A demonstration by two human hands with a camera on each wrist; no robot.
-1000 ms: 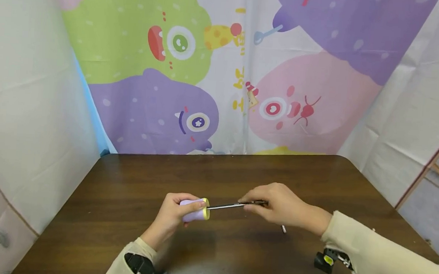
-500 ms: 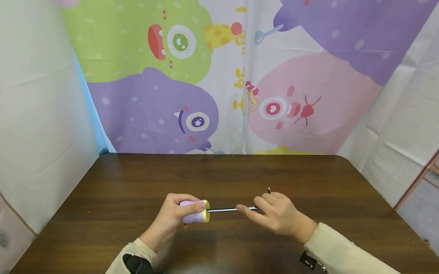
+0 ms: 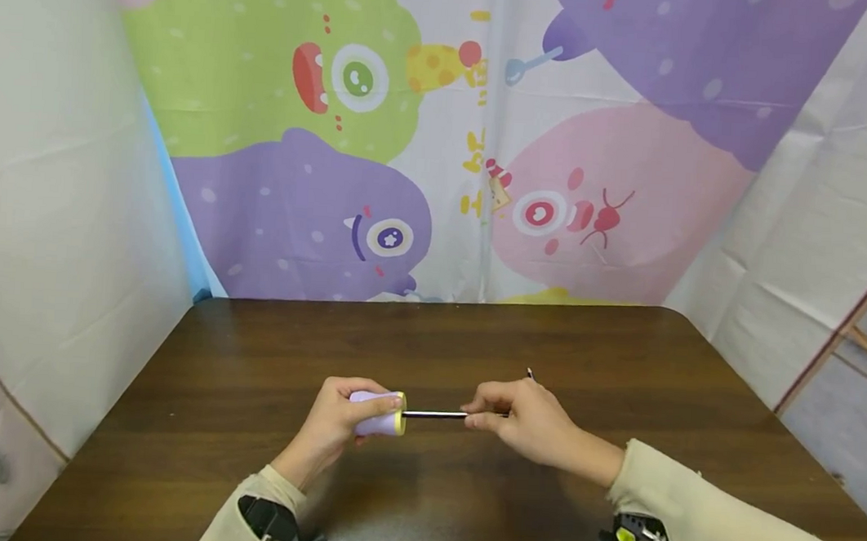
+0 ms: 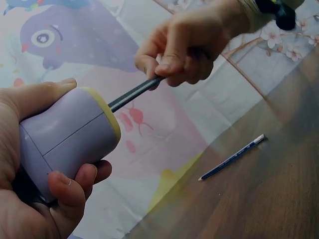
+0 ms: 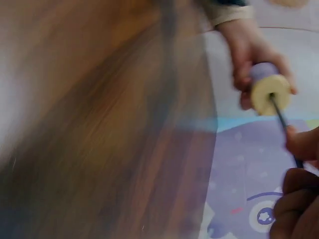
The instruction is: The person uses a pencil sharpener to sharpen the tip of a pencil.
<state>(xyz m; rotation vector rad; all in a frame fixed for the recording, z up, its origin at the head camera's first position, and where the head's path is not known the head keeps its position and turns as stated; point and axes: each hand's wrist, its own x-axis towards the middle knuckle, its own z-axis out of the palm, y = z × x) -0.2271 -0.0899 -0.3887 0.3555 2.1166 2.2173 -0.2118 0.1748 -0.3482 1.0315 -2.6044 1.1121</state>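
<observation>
In the head view my left hand point(image 3: 333, 420) grips a lilac pencil sharpener point(image 3: 377, 425) with a yellow rim, held above the table. A dark pencil point(image 4: 137, 93) runs into the hole in the sharpener's yellow end face, so its point is hidden. Thumb and fingers of my right hand point(image 3: 532, 423) pinch the pencil a short way from that hole. The right wrist view is partly blurred, but shows the pencil entering the yellow face. A second, blue pencil point(image 4: 233, 157) lies on the table; my right hand covers most of it in the head view.
The dark brown wooden table point(image 3: 275, 344) reaches back to a curtain point(image 3: 448, 263) printed with cartoon monsters. White cloth panels point(image 3: 64, 161) stand along both sides. A black wrist camera point(image 3: 273, 524) is strapped to each sleeve.
My right hand has turned and shifted its grip along the pencil, then moved slightly left. The sharpener stays almost in place in my left hand, with the pencil still in its hole.
</observation>
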